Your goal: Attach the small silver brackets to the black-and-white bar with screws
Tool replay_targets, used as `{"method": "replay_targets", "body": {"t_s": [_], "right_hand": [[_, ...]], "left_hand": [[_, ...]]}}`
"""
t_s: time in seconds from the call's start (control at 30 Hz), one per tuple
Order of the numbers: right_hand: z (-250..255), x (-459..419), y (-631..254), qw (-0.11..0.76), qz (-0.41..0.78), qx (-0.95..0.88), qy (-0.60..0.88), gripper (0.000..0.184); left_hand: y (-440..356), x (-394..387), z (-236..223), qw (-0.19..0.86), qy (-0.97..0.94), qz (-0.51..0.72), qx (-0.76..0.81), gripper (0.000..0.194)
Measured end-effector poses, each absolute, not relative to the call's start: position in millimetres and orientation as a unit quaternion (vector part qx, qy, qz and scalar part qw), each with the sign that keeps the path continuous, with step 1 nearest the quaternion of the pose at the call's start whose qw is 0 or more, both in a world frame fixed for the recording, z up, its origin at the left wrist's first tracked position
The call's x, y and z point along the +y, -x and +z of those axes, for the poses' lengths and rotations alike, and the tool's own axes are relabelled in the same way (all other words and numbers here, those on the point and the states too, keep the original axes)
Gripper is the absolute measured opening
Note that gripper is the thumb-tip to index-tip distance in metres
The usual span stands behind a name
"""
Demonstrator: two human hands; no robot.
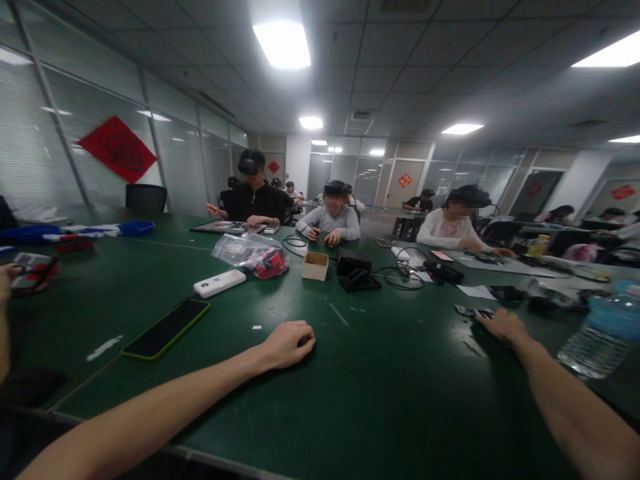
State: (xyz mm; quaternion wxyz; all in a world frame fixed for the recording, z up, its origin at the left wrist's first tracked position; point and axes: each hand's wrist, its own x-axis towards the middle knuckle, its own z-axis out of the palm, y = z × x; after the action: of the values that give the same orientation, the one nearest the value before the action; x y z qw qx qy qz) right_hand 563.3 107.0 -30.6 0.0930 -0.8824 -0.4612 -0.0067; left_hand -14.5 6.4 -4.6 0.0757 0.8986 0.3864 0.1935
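Note:
My left hand (pixel 290 345) rests on the green table (pixel 380 387) with its fingers curled in. A dark gap shows inside the curl, and whatever it holds, if anything, is hidden. Farther right, my right hand (pixel 503 325) is closed over a small dark-and-silver piece (pixel 484 314) on the tabletop; its exact kind is not clear. Just left of those fingers lies another small grey piece (pixel 464 311). A scrap of white paper (pixel 257 327) sits close to my left hand.
To the left lie a phone with a green edge (pixel 167 329) and a white power bank (pixel 220 283). Ahead are a plastic bag with red items (pixel 255 257), a small open box (pixel 315 268) and a black stand (pixel 359 280). A water bottle (pixel 600 333) stands right. Co-workers sit opposite.

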Motion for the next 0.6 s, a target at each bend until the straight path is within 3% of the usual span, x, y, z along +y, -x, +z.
{"method": "replay_targets", "body": {"t_s": [0.27, 0.6], "right_hand": [[-26.6, 103.5, -558.7, 0.058, 0.013, -0.456, 0.888, 0.067], [-22.0, 107.4, -563.1, 0.03, 0.006, -0.477, 0.878, 0.048]], "left_hand": [[14.0, 5.9, -3.8, 0.071, -0.9, 0.198, 0.383, 0.014], [14.1, 11.6, -10.7, 0.068, -0.899, 0.203, 0.383, 0.016]]}}
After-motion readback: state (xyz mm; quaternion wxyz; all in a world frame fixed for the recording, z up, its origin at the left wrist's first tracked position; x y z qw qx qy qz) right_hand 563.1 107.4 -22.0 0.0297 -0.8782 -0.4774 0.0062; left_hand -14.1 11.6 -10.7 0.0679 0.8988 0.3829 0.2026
